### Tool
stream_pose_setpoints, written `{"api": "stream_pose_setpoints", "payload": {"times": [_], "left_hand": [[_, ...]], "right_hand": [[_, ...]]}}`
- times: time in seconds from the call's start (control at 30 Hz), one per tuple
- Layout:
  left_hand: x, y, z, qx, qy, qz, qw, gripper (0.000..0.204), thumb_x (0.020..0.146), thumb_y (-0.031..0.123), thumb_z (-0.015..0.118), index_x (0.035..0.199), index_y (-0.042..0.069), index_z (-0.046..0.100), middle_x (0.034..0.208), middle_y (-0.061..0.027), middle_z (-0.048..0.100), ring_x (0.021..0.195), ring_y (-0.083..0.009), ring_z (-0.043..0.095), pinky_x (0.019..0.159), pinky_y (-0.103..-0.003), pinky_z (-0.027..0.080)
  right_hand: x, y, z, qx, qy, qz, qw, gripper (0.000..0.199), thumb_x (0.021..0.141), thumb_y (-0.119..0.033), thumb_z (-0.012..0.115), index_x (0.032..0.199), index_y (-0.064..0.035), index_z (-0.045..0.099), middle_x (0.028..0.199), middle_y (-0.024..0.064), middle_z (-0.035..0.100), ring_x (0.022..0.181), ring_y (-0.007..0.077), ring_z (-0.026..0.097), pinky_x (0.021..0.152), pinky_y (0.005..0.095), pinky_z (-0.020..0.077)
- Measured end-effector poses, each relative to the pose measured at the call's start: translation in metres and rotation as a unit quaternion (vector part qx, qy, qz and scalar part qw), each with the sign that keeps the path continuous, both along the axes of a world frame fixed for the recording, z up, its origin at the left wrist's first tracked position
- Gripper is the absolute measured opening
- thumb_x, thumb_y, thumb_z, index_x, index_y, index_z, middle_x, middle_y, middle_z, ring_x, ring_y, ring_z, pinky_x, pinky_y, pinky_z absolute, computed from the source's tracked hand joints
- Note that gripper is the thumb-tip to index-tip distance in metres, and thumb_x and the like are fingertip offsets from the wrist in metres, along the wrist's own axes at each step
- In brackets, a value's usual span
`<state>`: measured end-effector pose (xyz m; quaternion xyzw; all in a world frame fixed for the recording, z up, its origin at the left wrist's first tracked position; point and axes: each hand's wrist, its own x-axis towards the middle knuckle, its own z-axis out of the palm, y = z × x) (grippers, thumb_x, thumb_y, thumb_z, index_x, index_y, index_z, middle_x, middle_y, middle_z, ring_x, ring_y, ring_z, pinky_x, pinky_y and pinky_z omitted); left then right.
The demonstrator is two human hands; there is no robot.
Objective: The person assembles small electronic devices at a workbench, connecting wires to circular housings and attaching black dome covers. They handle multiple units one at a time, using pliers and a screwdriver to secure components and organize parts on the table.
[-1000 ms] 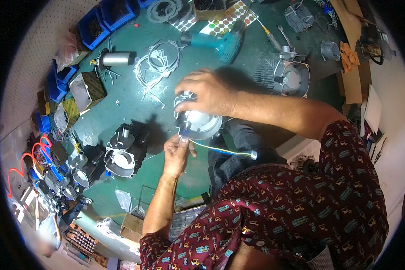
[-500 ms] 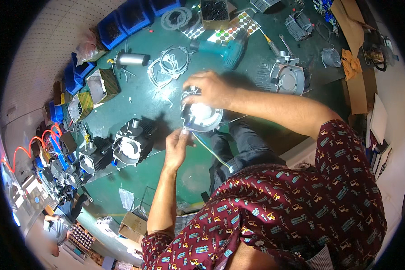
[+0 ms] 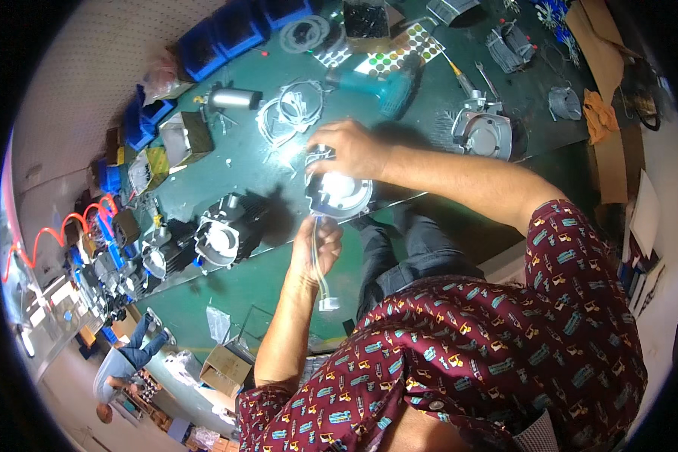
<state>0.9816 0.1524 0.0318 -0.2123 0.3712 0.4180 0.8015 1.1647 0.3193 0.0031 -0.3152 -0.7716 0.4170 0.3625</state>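
Observation:
A round silver motor housing [image 3: 352,201] with a bright white centre is held up near the bench's front edge. Curled over its upper left side, my right hand [image 3: 352,149] grips it from above. Just below the housing, my left hand [image 3: 313,248] is closed on thin wires [image 3: 321,268] that come out of its lower rim. These wires run down across my palm and wrist to a white connector plug [image 3: 328,304]. My fingertips partly hide where the wires leave the metal.
Similar motor housings stand left [image 3: 220,239] and right [image 3: 481,135]. A teal power drill [image 3: 392,92], bundled white cable [image 3: 290,113] and a metal cylinder [image 3: 235,99] lie on the green bench [image 3: 203,175]. Blue bins [image 3: 237,29] line the back. Another person [image 3: 120,371] is at lower left.
My left hand has shifted right beneath the housing. The wires and plug, which slanted toward my lap, now hang over my left palm. My right hand keeps its grip. The whole view has shifted slightly.

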Motion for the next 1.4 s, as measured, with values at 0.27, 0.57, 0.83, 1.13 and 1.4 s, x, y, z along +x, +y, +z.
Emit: {"api": "stream_pose_setpoints", "payload": {"times": [0.27, 0.57, 0.83, 1.13, 1.4], "left_hand": [[-0.015, -0.034, 0.035, 0.024, 0.398, -0.133, 0.907, 0.039, 0.107, 0.037, 0.046, 0.109, 0.002, 0.062, 0.079, -0.0045, 0.061, 0.067, -0.0146, 0.056, 0.058, -0.029, 0.049], [-0.226, -0.078, 0.095, 0.187, 0.821, -0.103, 0.53, 0.02, 0.093, 0.002, 0.065, 0.112, -0.003, 0.066, 0.102, -0.0112, 0.068, 0.094, -0.0182, 0.066, 0.085, -0.031, 0.053], [-0.384, -0.093, 0.034, 0.225, 0.826, -0.333, 0.395, 0.05, 0.082, -0.001, 0.07, 0.13, 0.006, 0.057, 0.127, -0.0177, 0.06, 0.12, -0.0358, 0.056, 0.101, -0.043, 0.046], [-0.408, -0.107, 0.026, 0.24, 0.532, -0.258, 0.77, 0.027, 0.095, 0.013, 0.067, 0.113, -0.007, 0.063, 0.094, -0.0081, 0.07, 0.085, -0.0108, 0.063, 0.075, -0.029, 0.053], [-0.41, -0.102, 0.056, 0.189, 0.496, -0.211, 0.821, 0.024, 0.096, 0.011, 0.066, 0.113, -0.005, 0.063, 0.087, -0.0046, 0.068, 0.077, -0.0094, 0.059, 0.066, -0.026, 0.048]], "right_hand": [[-0.036, -0.008, 0.01, -0.015, -0.04, 0.009, 0.999, 0.039, 0.079, -0.026, 0.078, 0.11, -0.0036, 0.071, 0.121, 0.02, 0.066, 0.114, 0.0369, 0.062, 0.098, 0.0427, 0.0491], [-0.06, -0.009, 0.066, -0.006, -0.264, -0.09, 0.96, 0.055, 0.078, -0.038, 0.079, 0.123, -0.0081, 0.069, 0.145, 0.0187, 0.052, 0.135, 0.0369, 0.044, 0.111, 0.0513, 0.036], [-0.19, -0.074, 0.19, -0.032, -0.139, -0.076, 0.987, 0.034, 0.081, -0.019, 0.074, 0.108, 0.0014, 0.071, 0.104, 0.0184, 0.073, 0.095, 0.03, 0.071, 0.087, 0.0368, 0.0549], [-0.401, -0.23, 0.08, -0.474, -0.099, 0.04, 0.874, 0.065, 0.086, -0.035, 0.074, 0.129, 0.0115, 0.057, 0.107, 0.0241, 0.071, 0.097, 0.0284, 0.071, 0.087, 0.0378, 0.0559], [-0.428, -0.244, 0.088, -0.313, -0.222, 0.113, 0.917, 0.03, 0.098, -0.026, 0.053, 0.096, 0.0021, 0.065, 0.087, 0.0266, 0.069, 0.085, 0.0417, 0.068, 0.079, 0.0494, 0.0541]]}}
